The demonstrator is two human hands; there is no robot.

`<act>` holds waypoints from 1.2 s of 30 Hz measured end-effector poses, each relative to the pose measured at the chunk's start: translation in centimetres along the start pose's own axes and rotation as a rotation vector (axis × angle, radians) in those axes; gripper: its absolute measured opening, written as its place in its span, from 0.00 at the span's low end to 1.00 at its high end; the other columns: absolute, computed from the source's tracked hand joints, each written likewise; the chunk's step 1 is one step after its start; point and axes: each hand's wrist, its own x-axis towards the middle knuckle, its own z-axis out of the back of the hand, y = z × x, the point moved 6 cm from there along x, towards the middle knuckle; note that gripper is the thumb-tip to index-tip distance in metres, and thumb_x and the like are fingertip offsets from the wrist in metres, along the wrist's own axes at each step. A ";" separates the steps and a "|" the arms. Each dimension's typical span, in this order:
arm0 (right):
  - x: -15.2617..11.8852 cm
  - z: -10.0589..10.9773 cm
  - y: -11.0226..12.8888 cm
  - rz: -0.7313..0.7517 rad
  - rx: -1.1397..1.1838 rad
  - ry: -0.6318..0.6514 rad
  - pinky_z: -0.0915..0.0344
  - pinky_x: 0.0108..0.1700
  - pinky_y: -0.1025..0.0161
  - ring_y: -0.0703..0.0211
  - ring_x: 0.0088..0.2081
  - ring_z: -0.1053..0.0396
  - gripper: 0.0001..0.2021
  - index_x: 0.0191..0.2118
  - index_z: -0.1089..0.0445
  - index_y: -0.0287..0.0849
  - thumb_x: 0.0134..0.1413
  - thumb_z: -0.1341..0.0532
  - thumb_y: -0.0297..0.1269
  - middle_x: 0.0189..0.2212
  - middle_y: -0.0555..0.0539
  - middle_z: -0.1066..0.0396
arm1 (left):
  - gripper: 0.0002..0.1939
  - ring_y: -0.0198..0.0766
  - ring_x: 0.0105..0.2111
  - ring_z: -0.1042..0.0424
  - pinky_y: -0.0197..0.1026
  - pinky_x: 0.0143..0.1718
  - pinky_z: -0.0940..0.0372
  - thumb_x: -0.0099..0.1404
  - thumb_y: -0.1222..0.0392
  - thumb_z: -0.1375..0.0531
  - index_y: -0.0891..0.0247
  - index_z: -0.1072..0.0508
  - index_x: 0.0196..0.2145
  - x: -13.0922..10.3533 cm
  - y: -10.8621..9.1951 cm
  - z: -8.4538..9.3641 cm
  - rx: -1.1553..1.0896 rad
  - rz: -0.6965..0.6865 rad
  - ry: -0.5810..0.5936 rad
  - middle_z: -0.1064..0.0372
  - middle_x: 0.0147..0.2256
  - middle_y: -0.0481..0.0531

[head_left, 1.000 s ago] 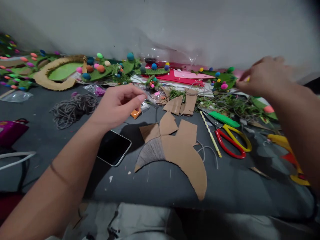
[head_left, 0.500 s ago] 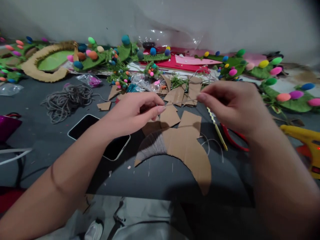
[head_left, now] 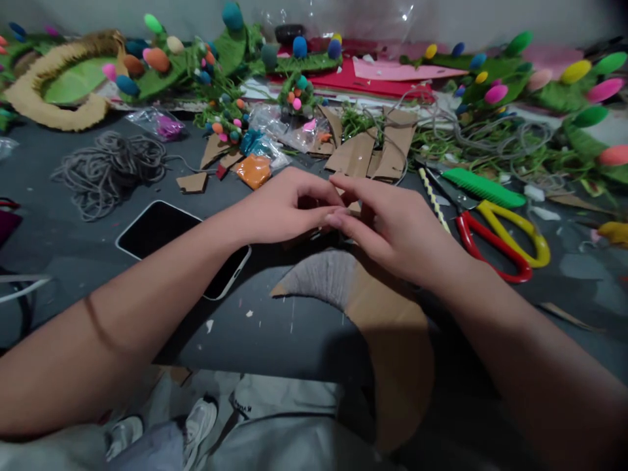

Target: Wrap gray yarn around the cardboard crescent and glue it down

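Note:
My left hand [head_left: 289, 206] and my right hand [head_left: 387, 222] meet fingertip to fingertip over the table. Both are closed in a pinch on a thin grey yarn, which the fingers now mostly hide. Just below them lies a cardboard crescent [head_left: 400, 340], its right horn reaching past the front edge of the table. Close-laid grey yarn [head_left: 321, 275] wraps part of its left arm, leaving the tip bare. Under my left forearm rests a phone [head_left: 159, 229] with a dark screen. A loose heap of grey cord [head_left: 112, 167] lies to the left.
Scissors with red and yellow handles [head_left: 495, 245], a green comb-like piece [head_left: 483, 186] and a pale twisted stick [head_left: 434, 199] lie right of my hands. Cardboard scraps [head_left: 356, 154] and an orange packet [head_left: 254, 170] sit behind. Green leaf pieces with coloured balls [head_left: 189, 118] line the back.
My hands were apart with the yarn stretched between them; now my right hand has come left to meet my left. The crescent's right horn has swung down toward me. The view has shifted.

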 end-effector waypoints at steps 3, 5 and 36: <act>0.1 0.6 -0.6 -0.057 0.010 -0.012 0.35 0.39 0.57 0.53 0.35 0.28 0.16 0.55 0.29 0.50 0.67 0.42 0.46 0.38 0.46 0.23 | 0.11 0.36 0.26 0.28 0.38 0.27 0.34 0.66 0.54 0.38 0.63 0.22 0.31 0.9 -0.4 0.3 -0.035 0.074 -0.035 0.25 0.27 0.50; 0.0 1.0 -0.8 -0.081 0.024 -0.028 0.37 0.36 0.59 0.55 0.32 0.29 0.17 0.56 0.29 0.48 0.66 0.41 0.46 0.33 0.48 0.24 | 0.12 0.36 0.26 0.28 0.39 0.27 0.34 0.67 0.54 0.39 0.63 0.23 0.30 1.3 -1.0 0.4 -0.021 0.104 -0.082 0.26 0.26 0.50; -1.7 5.4 -2.4 -0.068 -0.088 -0.051 0.43 0.28 0.63 0.66 0.23 0.40 0.06 0.35 0.28 0.41 0.61 0.38 0.37 0.23 0.52 0.32 | 0.18 0.51 0.47 0.31 0.60 0.58 0.39 0.61 0.49 0.39 0.28 0.25 0.49 -16.7 6.1 12.0 0.698 0.198 -0.426 0.26 0.46 0.33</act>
